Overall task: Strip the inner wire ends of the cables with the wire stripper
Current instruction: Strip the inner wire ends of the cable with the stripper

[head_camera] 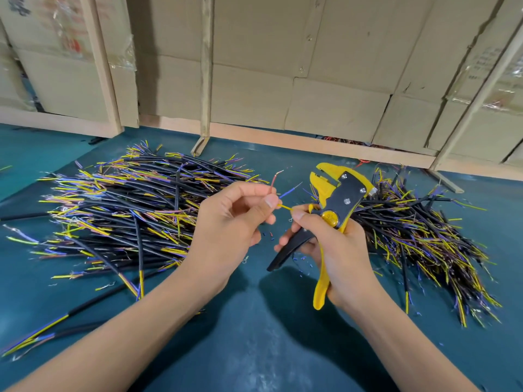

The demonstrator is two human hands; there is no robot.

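My left hand (232, 222) grips the end of a cable, whose three inner wires fan out above my fingers: a brown wire (274, 181), a blue wire (288, 191) and a yellow wire (283, 206). The brown and blue tips show bare metal. My right hand (336, 250) holds the yellow and black wire stripper (336, 199) by its handles, jaws pointing up and away. The right thumb and forefinger also pinch the tip of the yellow wire.
A big pile of black cables (127, 207) with coloured inner wires lies to the left on the teal table (254, 335). A second pile (424, 236) lies to the right. Small insulation scraps (302, 261) dot the table between them. Cardboard boxes (283, 66) stand behind.
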